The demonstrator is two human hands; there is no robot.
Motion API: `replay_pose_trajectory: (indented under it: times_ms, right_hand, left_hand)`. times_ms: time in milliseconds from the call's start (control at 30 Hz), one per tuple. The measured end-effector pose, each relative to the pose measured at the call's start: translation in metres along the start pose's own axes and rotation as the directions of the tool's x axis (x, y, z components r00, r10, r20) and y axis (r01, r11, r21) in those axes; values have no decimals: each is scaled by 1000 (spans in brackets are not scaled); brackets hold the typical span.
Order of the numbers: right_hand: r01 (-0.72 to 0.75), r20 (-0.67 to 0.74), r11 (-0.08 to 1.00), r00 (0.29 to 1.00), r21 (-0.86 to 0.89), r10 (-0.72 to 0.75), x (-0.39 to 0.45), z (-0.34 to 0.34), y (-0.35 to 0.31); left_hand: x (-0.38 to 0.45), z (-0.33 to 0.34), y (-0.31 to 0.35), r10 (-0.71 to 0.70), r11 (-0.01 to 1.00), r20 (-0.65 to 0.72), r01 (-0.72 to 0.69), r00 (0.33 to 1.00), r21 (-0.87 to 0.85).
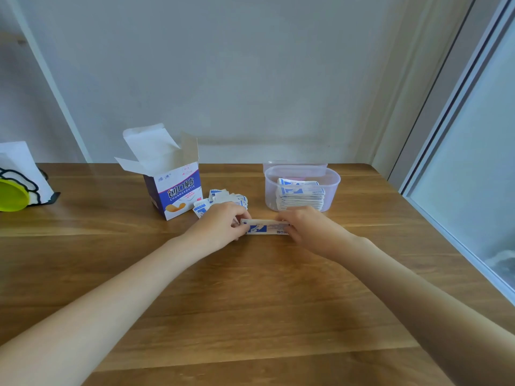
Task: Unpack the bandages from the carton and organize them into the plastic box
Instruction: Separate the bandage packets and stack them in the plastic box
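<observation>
The wooden table (250, 302) fills the lower half of the view, its far edge meeting a pale wall (250, 65) at 12 o'clock and its right edge running beside a window frame (457, 151) from 1 to 4 o'clock. The widest bare stretch of wood lies from 5 to 7 o'clock, between and beneath the two forearms; more open surface runs toward 9 o'clock.

At 11 o'clock the carton (175, 190) stands upright with its top flaps open, blue and white, printed "CHUANGKOUTIE" under large Chinese characters, with a picture of a plaster low on its front. At 1 o'clock the clear plastic box (331, 188) sits near the far edge, holding a neat stack of bandages (301, 195) in blue-and-white wrappers. What looks like its lid (295, 166) stands just behind it.

At 9 o'clock a yellow-green round object (12, 196) and a white item with black outlines (28, 174) are cut by the frame edge.

Between carton and box, a loose pile of wrapped bandages (223, 199) lies on the wood, just beside the carton.

At centre, the left hand (220, 227) and right hand (309, 227) pinch opposite ends of a small bundle of bandages (264, 227) held lengthwise just above or on the table; its print is too small to read.
</observation>
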State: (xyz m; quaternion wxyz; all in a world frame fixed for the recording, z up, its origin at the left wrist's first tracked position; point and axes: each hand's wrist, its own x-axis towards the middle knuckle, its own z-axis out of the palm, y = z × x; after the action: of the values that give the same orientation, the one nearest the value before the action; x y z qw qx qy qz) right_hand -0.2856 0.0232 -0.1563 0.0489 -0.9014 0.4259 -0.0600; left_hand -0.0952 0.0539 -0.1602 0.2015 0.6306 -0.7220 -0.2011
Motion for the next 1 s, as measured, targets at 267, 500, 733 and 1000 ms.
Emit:
replay_pose_trajectory:
  times_ms: [267, 500, 733, 1000]
  right_hand:
    - [-30, -164, 969, 984, 247, 72, -1, -8, 6]
    - [-165, -324, 660, 768, 733, 552, 28, -56, 32]
    - [-474, -299, 768, 728, 432, 617, 54, -61, 57]
    - [-519, -188, 854, 835, 37, 516, 62, -46, 58]
  left_hand:
    - [4, -8, 8, -16, 990, -136, -4, 991, -143]
    - [56, -31, 46, -231, 803, -306, 4, 924, -596]
    - [99, -21, 70, -129, 989, -273, 105, 953, -103]
    - [120, -16, 78, -125, 932, -67, 141, 990, 335]
